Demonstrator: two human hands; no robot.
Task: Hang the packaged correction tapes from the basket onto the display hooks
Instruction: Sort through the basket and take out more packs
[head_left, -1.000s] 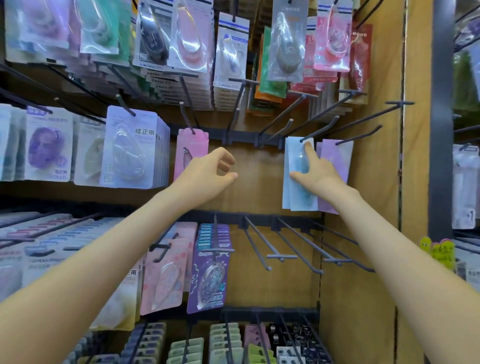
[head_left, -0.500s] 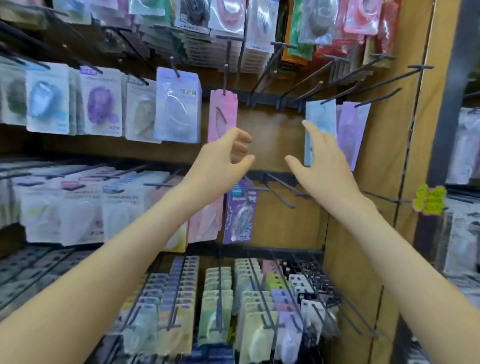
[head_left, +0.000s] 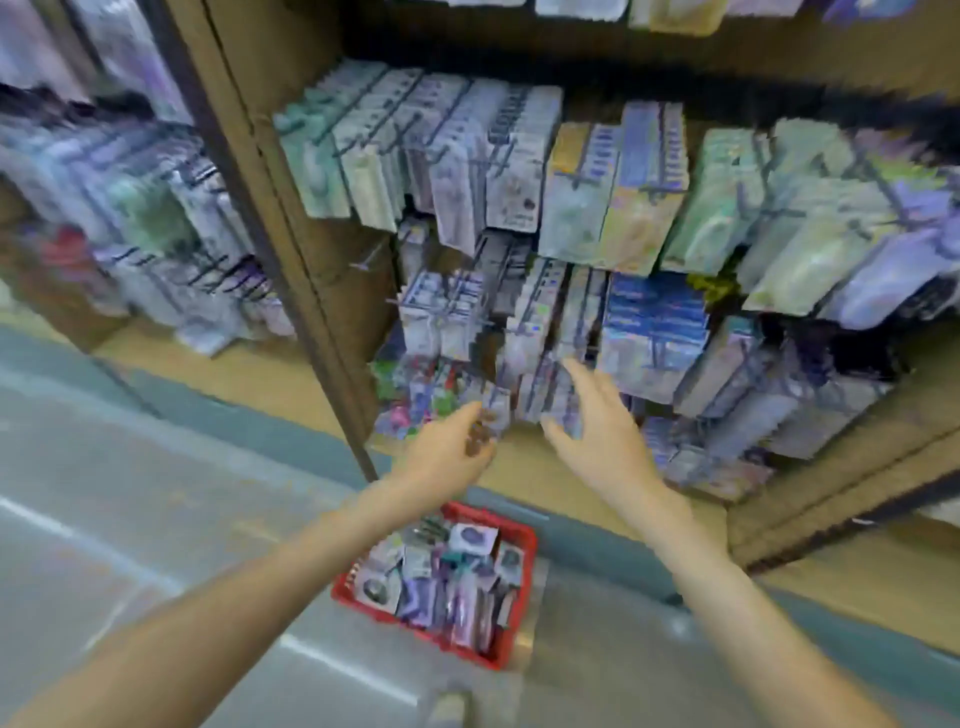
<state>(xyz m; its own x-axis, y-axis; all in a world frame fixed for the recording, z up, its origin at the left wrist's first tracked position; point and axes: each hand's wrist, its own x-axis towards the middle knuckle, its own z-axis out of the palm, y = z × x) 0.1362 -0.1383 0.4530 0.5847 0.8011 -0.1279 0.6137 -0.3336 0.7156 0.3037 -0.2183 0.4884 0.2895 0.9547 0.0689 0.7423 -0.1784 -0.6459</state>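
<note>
A red basket stands on the floor below my hands, filled with several packaged correction tapes. My left hand hovers above it with loosely curled fingers and holds nothing. My right hand is beside it, fingers spread and straight, empty. Both hands hang in the air in front of the lowest rows of the display rack, where packed hooks carry many hanging packages. The picture is blurred by motion.
A dark upright post splits this wooden shelf unit from another stocked bay at the left. The grey floor spreads out at the left and front. A wooden base ledge juts out at the right.
My view has swung down from the upper hooks to the bottom rows and the basket. My right hand let go of the blue package on its hook, and both hands have dropped low.
</note>
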